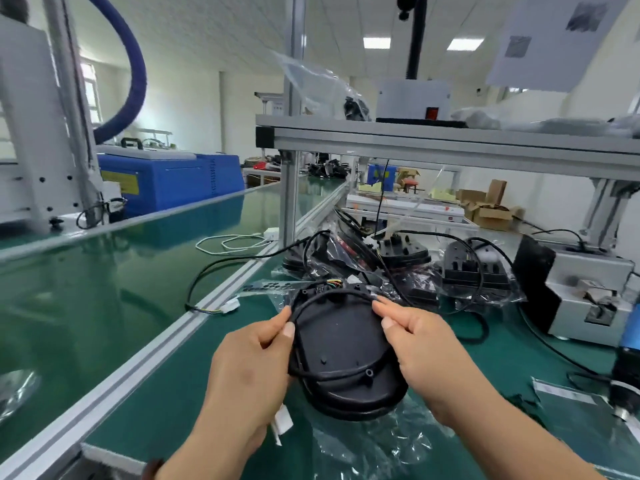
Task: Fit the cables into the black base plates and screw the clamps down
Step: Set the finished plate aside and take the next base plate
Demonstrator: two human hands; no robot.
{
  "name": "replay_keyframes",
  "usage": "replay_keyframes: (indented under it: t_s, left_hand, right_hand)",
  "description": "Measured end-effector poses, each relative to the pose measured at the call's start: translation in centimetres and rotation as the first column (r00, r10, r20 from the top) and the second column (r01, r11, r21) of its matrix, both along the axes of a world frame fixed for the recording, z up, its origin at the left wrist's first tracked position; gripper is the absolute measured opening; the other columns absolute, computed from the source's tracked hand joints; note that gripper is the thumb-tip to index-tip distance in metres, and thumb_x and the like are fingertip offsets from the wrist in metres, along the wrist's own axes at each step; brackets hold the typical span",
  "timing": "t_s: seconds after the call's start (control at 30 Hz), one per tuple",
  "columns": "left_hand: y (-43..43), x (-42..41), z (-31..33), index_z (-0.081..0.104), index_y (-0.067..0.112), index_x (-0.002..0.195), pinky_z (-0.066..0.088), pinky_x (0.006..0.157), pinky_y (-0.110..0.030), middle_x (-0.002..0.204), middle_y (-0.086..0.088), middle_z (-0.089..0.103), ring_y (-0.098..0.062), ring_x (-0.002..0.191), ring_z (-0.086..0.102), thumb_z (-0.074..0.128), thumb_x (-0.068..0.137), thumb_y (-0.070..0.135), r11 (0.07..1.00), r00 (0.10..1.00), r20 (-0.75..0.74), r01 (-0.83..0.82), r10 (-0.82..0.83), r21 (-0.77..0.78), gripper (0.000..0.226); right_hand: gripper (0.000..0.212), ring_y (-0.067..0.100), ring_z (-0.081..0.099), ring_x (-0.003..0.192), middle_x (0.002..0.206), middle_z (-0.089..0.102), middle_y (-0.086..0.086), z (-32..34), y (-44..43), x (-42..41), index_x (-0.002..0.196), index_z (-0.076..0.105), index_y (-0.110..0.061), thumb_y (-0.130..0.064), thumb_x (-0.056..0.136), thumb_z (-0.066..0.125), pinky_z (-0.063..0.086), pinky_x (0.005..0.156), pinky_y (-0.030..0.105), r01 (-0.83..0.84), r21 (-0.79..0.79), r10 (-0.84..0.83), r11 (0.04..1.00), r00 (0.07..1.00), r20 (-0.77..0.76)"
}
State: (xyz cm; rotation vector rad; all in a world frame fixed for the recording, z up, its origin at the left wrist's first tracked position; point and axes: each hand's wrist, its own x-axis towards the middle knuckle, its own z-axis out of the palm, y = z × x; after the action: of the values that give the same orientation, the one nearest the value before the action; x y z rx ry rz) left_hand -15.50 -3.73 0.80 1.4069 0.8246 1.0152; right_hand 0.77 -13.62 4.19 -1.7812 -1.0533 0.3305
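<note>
Grip status: left grip [249, 362] pinches the black cable [332, 295] between thumb and forefinger at the 10 o'clock edge of the black base plate [343, 355]. The right grip [426, 344] pinches the same cable at the 1 o'clock edge. The cable follows the rim from 10 through 12 to 1, and a second run crosses the plate face near 5.

A white connector [282, 422] hangs under the left palm, at 7 of the plate. The plate sits on a clear plastic bag [381, 441] on the green tabletop [156, 410]; can't tell if its far edge is lifted.

Clearances:
- 8 to 9: open mat out to the aluminium rail [138, 362], which runs diagonally from 7 to 1.
- 12: a pile of bagged plates [405, 258] with tangled leads, near the plate's far edge.
- 3: a grey box unit [588, 299], well apart, with black leads trailing across the mat between.
- 11: a loose lead with a white plug [230, 304] lies on the rail.
- An overhead shelf frame [450, 140] spans above the pile.
</note>
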Motion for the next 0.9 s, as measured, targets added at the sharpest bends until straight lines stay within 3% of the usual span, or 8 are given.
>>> replay_keyframes:
  t_s: [0.13,0.27,0.37,0.47,0.6,0.7,0.8,0.9]
  left_hand:
    - [1.0,-3.4,0.4,0.065,0.056,0.100,0.053,0.087,-0.050,0.091,0.009,0.075,-0.022,0.095,0.070,0.063,0.079,0.044,0.996,0.996,0.035,-0.085,0.084,0.025,0.025]
    - [2.3,-6.6,0.6,0.069,0.051,0.097,0.053,0.087,-0.044,0.094,0.012,0.074,-0.015,0.092,0.070,0.065,0.087,0.027,0.978,0.977,0.065,-0.205,0.202,0.049,0.027]
    - [3.4,-8.7,0.9,0.069,0.055,0.091,0.055,0.083,-0.043,0.085,0.008,0.075,-0.014,0.083,0.072,0.065,0.085,0.029,0.941,0.941,0.049,-0.336,0.334,0.047,0.027]
    - [4.6,-10.6,0.9,0.069,0.056,0.088,0.057,0.078,-0.045,0.076,0.004,0.074,-0.021,0.076,0.072,0.065,0.086,0.030,0.895,0.897,0.034,-0.443,0.442,0.050,0.027]
    - [6.7,-13.1,0.3,0.074,0.043,0.088,0.058,0.067,-0.024,0.074,0.004,0.074,-0.012,0.068,0.069,0.064,0.088,0.024,0.818,0.817,0.059,-0.575,0.574,-0.006,0.022]
    - [8.4,-14.5,-0.3,0.068,0.056,0.084,0.055,0.073,-0.035,0.075,0.007,0.074,-0.019,0.068,0.072,0.063,0.089,0.031,0.756,0.756,0.026,-0.654,0.654,-0.024,0.026]
    - [10.0,-15.2,-0.9,0.066,0.045,0.102,0.055,0.071,-0.036,0.068,0.015,0.071,-0.018,0.063,0.067,0.058,0.092,0.029,0.668,0.667,0.020,-0.744,0.744,-0.019,0.021]
    - [11.4,-15.2,-0.9,0.057,0.025,0.128,0.052,0.085,-0.039,0.095,0.011,0.069,-0.016,0.080,0.063,0.049,0.096,0.023,0.631,0.632,0.000,-0.775,0.775,-0.021,0.033]
  right_hand:
    - [0.033,-0.014,0.040,0.115,0.129,0.045,-0.032,0.7,2.4,-1.9,0.127,0.059,-0.026,-0.013,0.100,0.046,0.024,0.105,0.014,-0.119,0.028,0.118,0.993,0.992,0.040]
    - [0.027,-0.036,0.032,0.099,0.111,0.040,-0.047,1.6,5.3,-3.9,0.110,0.062,-0.034,-0.014,0.099,0.047,0.025,0.094,-0.002,-0.242,0.037,0.241,0.970,0.970,0.026]
    - [0.033,-0.020,0.039,0.116,0.125,0.042,-0.038,1.7,8.4,-5.7,0.125,0.060,-0.027,-0.011,0.100,0.046,0.026,0.106,0.009,-0.325,0.035,0.324,0.945,0.946,0.018]
    - [0.036,-0.011,0.034,0.124,0.133,0.041,-0.028,1.3,12.0,-8.0,0.133,0.056,-0.017,-0.010,0.101,0.044,0.021,0.107,0.009,-0.408,0.013,0.408,0.913,0.913,0.006]
    - [0.035,-0.004,0.038,0.125,0.137,0.044,-0.021,0.7,16.9,-11.2,0.132,0.057,-0.014,-0.007,0.101,0.042,0.027,0.102,0.006,-0.510,-0.005,0.509,0.860,0.858,-0.068]
    - [0.035,-0.001,0.042,0.123,0.140,0.047,-0.015,0.3,20.4,-13.3,0.131,0.058,-0.011,-0.006,0.101,0.042,0.030,0.105,0.013,-0.580,-0.008,0.575,0.815,0.809,-0.119]
    - [0.034,0.003,0.045,0.124,0.142,0.048,-0.009,-0.2,24.1,-15.0,0.130,0.058,-0.007,-0.004,0.100,0.041,0.033,0.105,0.015,-0.647,-0.009,0.640,0.762,0.756,-0.139]
    - [0.035,0.007,0.046,0.125,0.143,0.047,-0.005,-0.6,27.6,-16.5,0.130,0.057,-0.003,0.000,0.099,0.040,0.035,0.102,0.016,-0.691,0.003,0.679,0.723,0.709,-0.190]
